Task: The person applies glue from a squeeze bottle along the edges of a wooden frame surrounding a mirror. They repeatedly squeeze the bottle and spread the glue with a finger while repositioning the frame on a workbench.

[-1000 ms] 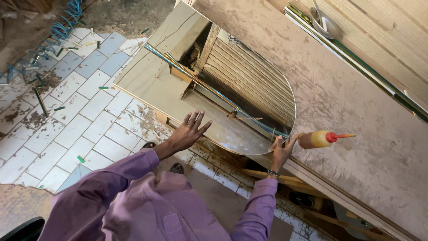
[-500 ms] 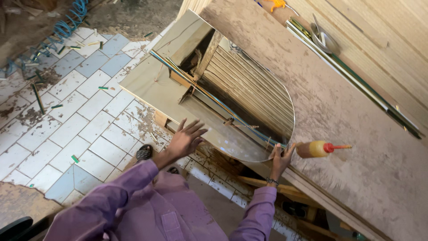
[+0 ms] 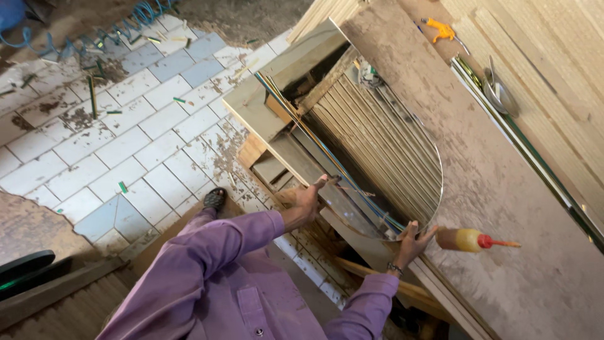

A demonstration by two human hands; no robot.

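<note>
Both hands have shifted along the mirror (image 3: 377, 145): left hand (image 3: 311, 198) and right hand (image 3: 412, 242), fingers open, steady its edge; press evenly.

The mirror (image 3: 352, 145) hides the bench (image 3: 503, 189) beneath it, and its reflection makes the near rim hard to trace. The left hand (image 3: 309, 198) covers part of that rim; the right hand (image 3: 412, 242) covers the glue bottle's (image 3: 465, 239) base. The frame's right edge cuts off the bench, the top left the blue hose (image 3: 126, 19).
</note>
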